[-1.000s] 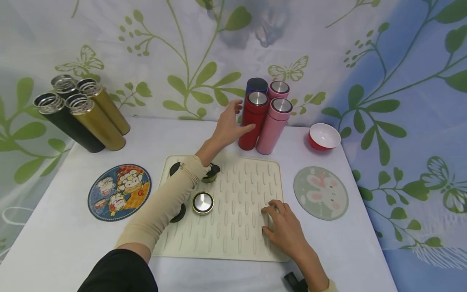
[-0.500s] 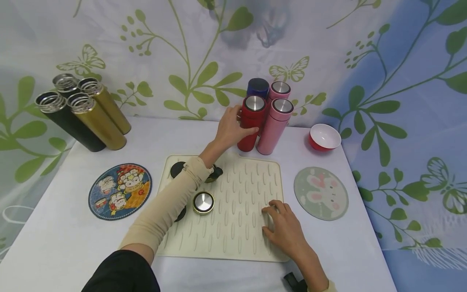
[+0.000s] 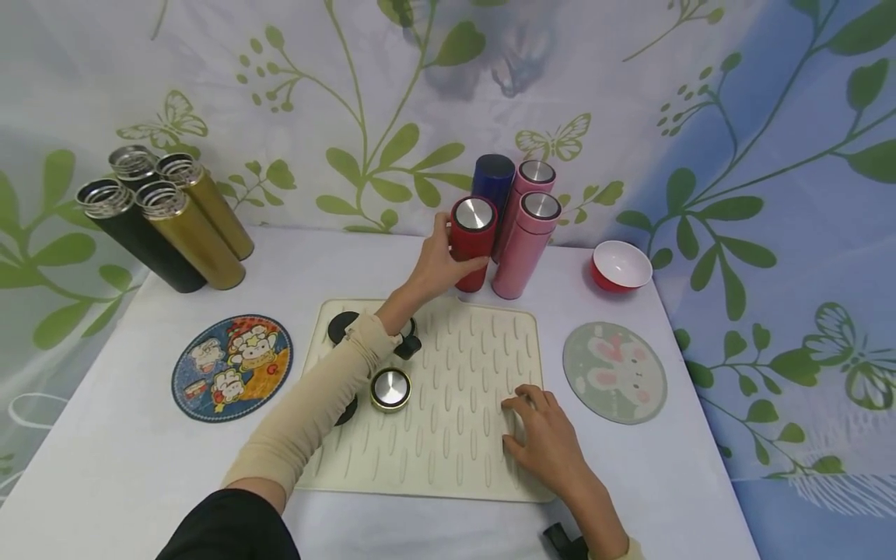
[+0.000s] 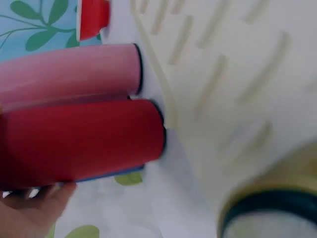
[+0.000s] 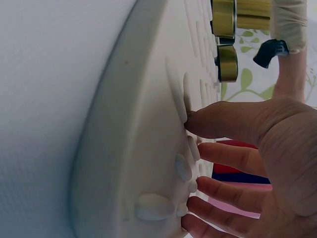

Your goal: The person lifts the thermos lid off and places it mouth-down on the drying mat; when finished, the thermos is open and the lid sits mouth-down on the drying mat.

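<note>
My left hand grips a red thermos bottle with a steel-topped lid, its fingers curled round the body. Behind it stand a blue bottle and a pink bottle; another pink bottle is close on its right. In the left wrist view the red bottle lies across the frame beside a pink one. My right hand rests its fingertips on the right side of the cream ribbed mat, holding nothing. A gold-rimmed lid and dark lids sit on the mat, partly hidden by the left forearm.
Several lidless bottles, black and gold, stand at the back left. A round cartoon coaster lies left of the mat, a green rabbit coaster to its right. A red bowl with white inside stands at the back right.
My left hand has closed round the red bottle and tipped its top toward me and a little left, away from the blue and pink ones. The right hand stays put.
</note>
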